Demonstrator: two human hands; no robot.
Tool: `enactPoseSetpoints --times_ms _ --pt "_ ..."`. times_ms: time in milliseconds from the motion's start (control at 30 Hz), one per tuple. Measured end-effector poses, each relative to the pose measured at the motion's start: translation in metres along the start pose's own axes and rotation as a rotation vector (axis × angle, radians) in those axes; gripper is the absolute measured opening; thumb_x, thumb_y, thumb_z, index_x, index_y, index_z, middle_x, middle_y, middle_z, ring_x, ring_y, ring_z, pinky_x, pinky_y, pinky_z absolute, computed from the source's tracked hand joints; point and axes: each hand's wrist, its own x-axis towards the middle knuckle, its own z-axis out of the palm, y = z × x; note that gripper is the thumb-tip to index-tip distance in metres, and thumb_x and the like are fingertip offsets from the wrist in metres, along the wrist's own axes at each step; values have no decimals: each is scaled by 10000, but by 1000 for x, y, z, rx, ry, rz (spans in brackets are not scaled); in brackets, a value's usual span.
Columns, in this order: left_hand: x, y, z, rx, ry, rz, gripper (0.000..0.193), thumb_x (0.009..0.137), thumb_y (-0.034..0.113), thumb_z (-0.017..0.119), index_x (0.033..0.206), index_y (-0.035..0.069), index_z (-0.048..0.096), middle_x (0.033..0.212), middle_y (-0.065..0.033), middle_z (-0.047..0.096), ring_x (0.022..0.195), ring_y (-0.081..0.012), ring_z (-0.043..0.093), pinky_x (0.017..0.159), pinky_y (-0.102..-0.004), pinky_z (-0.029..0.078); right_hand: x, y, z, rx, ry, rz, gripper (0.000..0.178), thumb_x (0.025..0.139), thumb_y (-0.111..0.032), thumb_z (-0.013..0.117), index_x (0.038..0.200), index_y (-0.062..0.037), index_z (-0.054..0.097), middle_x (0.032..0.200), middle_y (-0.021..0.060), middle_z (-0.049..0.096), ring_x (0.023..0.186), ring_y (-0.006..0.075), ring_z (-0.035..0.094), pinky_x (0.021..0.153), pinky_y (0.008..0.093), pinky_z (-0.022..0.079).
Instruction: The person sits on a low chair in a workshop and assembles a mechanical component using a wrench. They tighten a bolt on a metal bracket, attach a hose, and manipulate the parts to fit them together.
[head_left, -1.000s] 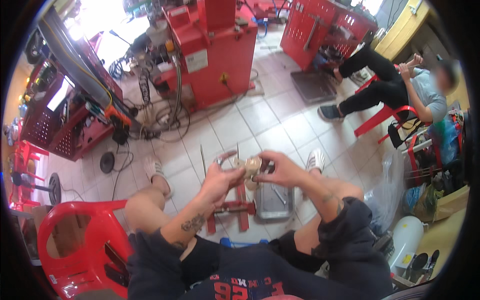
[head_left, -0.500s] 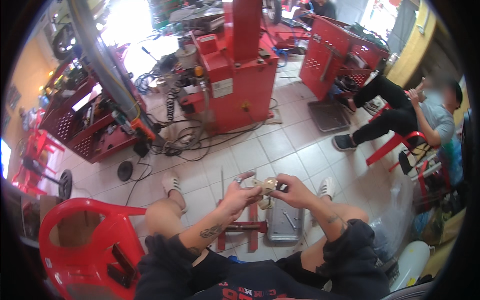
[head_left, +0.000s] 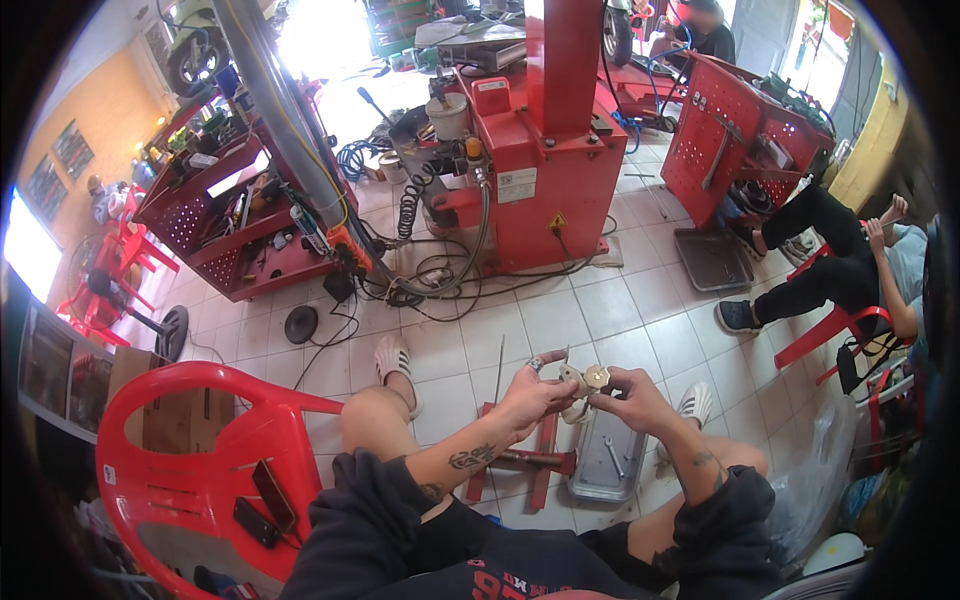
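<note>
Between my two hands is a pale gold metal machine part (head_left: pixel 594 379) with a rounded end; its exact kind cannot be made out. My left hand (head_left: pixel 530 400) is closed around its left side, and a ring shows on one finger. On the other side, the thumb and fingers of my right hand (head_left: pixel 638 402) pinch it. Below them on the floor lies a grey metal tray (head_left: pixel 598 484) with a wrench (head_left: pixel 613 457) inside. Next to the tray stands a low red metal frame (head_left: pixel 541 462), partly hidden by my left forearm.
A red plastic chair (head_left: pixel 150 420) holding two phones is close on my left. Ahead stands a red machine (head_left: pixel 555 190) with cables around its base. Red tool carts (head_left: pixel 720 140) flank it. At right, a seated person (head_left: pixel 850 270) sits beside a dark tray (head_left: pixel 712 262).
My view has turned left, so the surroundings sit further right in the picture. Both hands still hold the metal part, with little change in grip.
</note>
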Motion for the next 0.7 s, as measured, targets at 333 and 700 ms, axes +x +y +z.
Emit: enactPoseSetpoints --times_ms 333,700 --pt "-4 0 8 -14 -14 -14 654 929 39 689 1475 50 330 1100 -134 681 931 -172 692 767 -240 590 0 6 3 -14 159 48 266 753 -188 866 845 -14 686 742 -16 593 693 69 508 627 248 436" --pt "-3 4 7 36 5 -21 650 922 64 711 1472 97 366 1166 -116 651 998 -157 667 815 -247 569 -1 7 -5 70 3 2 190 860 -150 742 973 0 713 755 3 632 700 70 524 692 260 470"
